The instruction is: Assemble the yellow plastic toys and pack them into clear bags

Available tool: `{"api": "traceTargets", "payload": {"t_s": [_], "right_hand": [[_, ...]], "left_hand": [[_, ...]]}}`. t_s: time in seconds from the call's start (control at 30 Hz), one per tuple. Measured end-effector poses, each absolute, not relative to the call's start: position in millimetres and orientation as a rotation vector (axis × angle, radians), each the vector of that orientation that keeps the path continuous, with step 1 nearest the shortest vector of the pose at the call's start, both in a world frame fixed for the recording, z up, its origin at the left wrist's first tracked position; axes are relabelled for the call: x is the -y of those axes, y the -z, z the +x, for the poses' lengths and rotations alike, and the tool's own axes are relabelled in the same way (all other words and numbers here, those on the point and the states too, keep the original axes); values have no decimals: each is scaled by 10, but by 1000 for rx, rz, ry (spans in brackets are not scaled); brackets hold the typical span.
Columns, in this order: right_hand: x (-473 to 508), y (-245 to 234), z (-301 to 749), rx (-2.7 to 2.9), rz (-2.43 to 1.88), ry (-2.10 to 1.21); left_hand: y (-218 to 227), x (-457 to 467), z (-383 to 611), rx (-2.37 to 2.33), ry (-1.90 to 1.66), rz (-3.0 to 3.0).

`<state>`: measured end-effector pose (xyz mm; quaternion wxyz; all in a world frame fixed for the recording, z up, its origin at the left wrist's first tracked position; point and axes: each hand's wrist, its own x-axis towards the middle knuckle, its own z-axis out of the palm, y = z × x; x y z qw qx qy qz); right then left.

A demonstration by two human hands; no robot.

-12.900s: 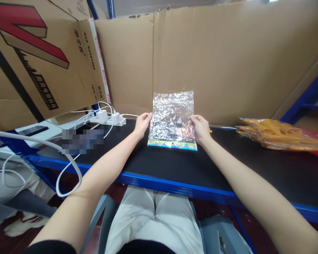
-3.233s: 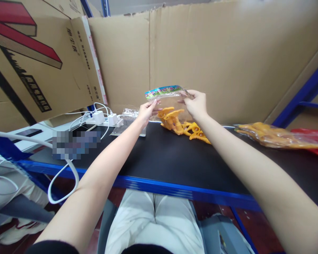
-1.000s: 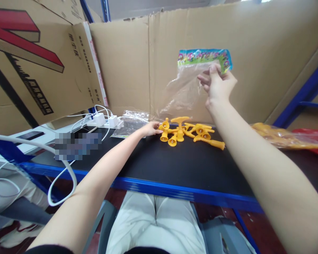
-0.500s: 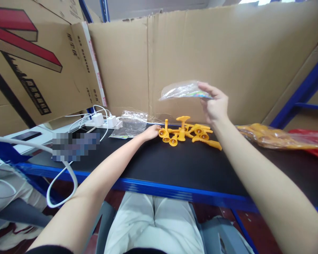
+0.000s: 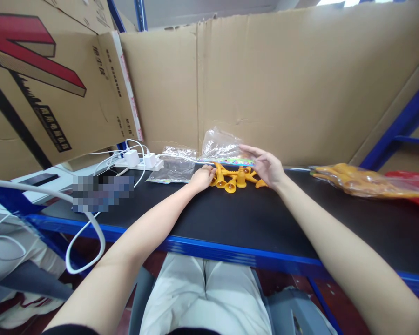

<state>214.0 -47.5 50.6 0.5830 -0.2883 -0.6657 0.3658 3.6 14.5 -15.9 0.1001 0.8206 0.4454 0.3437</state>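
Several orange-yellow plastic pieces (image 5: 232,181) with cup-shaped ends lie in a heap on the black tabletop. At the heap's left edge rests my left hand (image 5: 203,177), its fingers lying against the pieces and partly hidden, seemingly open. My right hand (image 5: 269,168) is on the heap's right side, open, with fingers extended toward a clear plastic bag (image 5: 220,145). That bag has a colourful printed strip and sits behind the heap, against the cardboard. Whether the fingertips still touch the bag is hard to see.
Another clear bag (image 5: 174,168) lies flat to the left, beside a white power strip (image 5: 157,164) with chargers and cables. At right, a bag of orange-yellow pieces (image 5: 356,179) sits by a red item (image 5: 415,184). A cardboard wall (image 5: 282,83) closes the back.
My right hand has come down from the air to the heap, and the clear bag it held is now behind the pieces. My left hand stays at the left edge; pieces have shifted closer together.
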Motion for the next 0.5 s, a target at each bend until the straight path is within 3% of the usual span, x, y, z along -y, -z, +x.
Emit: {"api": "traceTargets", "payload": {"t_s": [0.5], "right_hand": [[245,-334,2184,1314,-869,-611]], "left_hand": [[24,43,2,-1213,-664,2591]]}}
